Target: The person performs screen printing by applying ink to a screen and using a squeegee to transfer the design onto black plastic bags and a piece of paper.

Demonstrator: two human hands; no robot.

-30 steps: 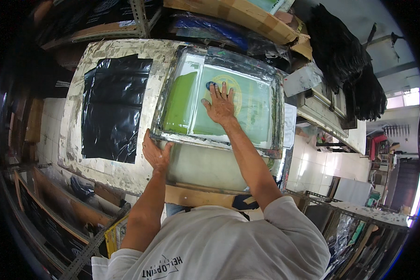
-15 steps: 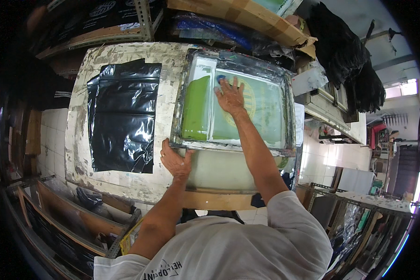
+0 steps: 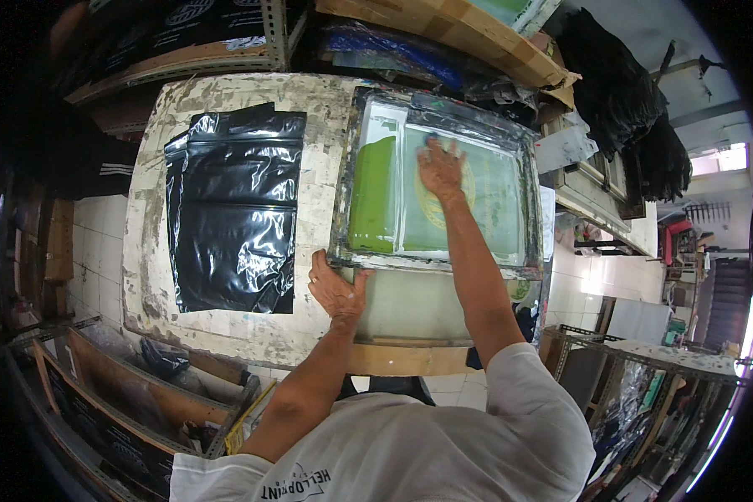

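We find the right grip spread over the green, dark-framed rectangular mesh screen beneath it, the left grip spread at the frame's near-left corner, judging this wiping, next needing steady pressure.

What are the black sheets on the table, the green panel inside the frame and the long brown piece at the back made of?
Black sheets: probably glossy plastic; sharp glints and creases.
Green panel: perhaps coated mesh or film, smooth-looking with a pale sheen; any weave is too fine to see.
Brown piece: likely matt cardboard, with a ragged end.
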